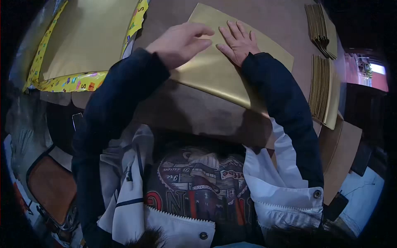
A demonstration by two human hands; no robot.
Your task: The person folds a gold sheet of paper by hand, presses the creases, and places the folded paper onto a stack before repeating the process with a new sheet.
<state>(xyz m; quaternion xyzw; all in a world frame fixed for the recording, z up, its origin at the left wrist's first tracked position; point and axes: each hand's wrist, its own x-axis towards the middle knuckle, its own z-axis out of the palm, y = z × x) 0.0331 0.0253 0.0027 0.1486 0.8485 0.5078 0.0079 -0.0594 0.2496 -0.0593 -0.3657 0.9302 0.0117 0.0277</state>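
Observation:
A folded gold sheet, apparently paper or card (pixel 215 78), lies at a slant on the brown table surface, its creased edge towards me. My right hand (pixel 239 43) rests flat on it with fingers spread. Over the sheet's left part is my left hand (pixel 182 43), turned side-on, thumb and index finger apart and nothing between them. Its other fingers are mostly hidden behind the hand. To the left lies a stack of gold sheets (pixel 89 37) inside an opened yellow patterned wrapper (pixel 78 82).
Two bundles of folded gold-and-brown pieces, one farther off (pixel 318 27) and one nearer (pixel 320 89), stand along the table's right side. A brown cardboard piece (pixel 345 144) sits below them. At lower left is a chair with a brown panel (pixel 53 188).

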